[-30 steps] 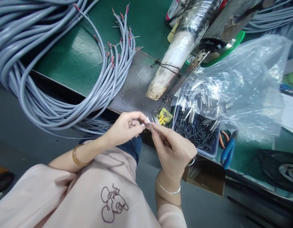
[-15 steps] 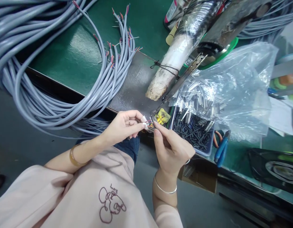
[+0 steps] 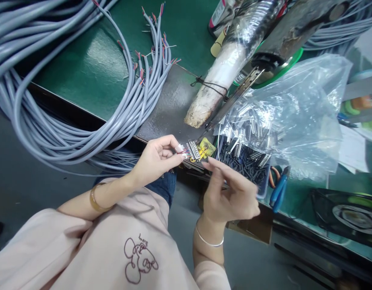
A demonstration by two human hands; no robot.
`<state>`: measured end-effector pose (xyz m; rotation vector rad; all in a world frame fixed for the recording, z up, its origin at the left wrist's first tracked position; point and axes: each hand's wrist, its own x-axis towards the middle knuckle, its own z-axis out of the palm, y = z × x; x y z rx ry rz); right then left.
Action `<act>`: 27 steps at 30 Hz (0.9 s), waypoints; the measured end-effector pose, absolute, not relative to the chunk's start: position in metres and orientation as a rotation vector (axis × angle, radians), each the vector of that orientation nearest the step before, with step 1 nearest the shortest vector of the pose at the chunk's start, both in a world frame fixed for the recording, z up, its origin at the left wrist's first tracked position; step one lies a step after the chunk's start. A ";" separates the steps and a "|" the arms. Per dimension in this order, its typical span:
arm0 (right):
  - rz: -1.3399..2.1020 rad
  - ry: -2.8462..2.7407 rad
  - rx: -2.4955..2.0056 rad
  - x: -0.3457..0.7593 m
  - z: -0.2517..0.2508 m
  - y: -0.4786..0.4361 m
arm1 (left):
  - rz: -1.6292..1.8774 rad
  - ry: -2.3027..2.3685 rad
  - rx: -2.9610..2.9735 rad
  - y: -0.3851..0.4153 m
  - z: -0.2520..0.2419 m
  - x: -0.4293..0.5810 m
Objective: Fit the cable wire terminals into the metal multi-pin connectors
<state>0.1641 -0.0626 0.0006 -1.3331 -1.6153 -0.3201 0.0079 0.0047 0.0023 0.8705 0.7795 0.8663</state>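
Note:
Thin coloured wires (image 3: 183, 152) are pinched between the thumb and fingers of my left hand (image 3: 158, 158), which has white wrapping on its fingertips. The wire ends meet the near side of a metal multi-pin connector (image 3: 194, 150) at the bench edge. Beside the connector lies a yellow pad (image 3: 207, 148) with yellow prongs. My right hand (image 3: 230, 189) is just right of the connector and apart from it, thumb and index finger closed together. Whatever they hold, if anything, I cannot make out. A thin pale strand (image 3: 219, 141) hangs just above that hand.
A soldering iron (image 3: 234, 98) slants down beside a white-wrapped tube (image 3: 207, 92). Right of it, a box (image 3: 266, 187) holds black sleeves and connectors under a plastic bag (image 3: 309, 108). Blue-handled cutters (image 3: 279, 189) lie beyond. Grey cables (image 3: 119, 117) hang over the left bench edge.
My right hand has let go of the connector and moved right and down, away from it. The connector now shows fully. My left hand stays nearly in place with the wires.

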 end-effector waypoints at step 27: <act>-0.110 -1.607 -1.391 0.157 0.001 -0.039 | 1.080 0.962 1.114 0.014 0.016 0.025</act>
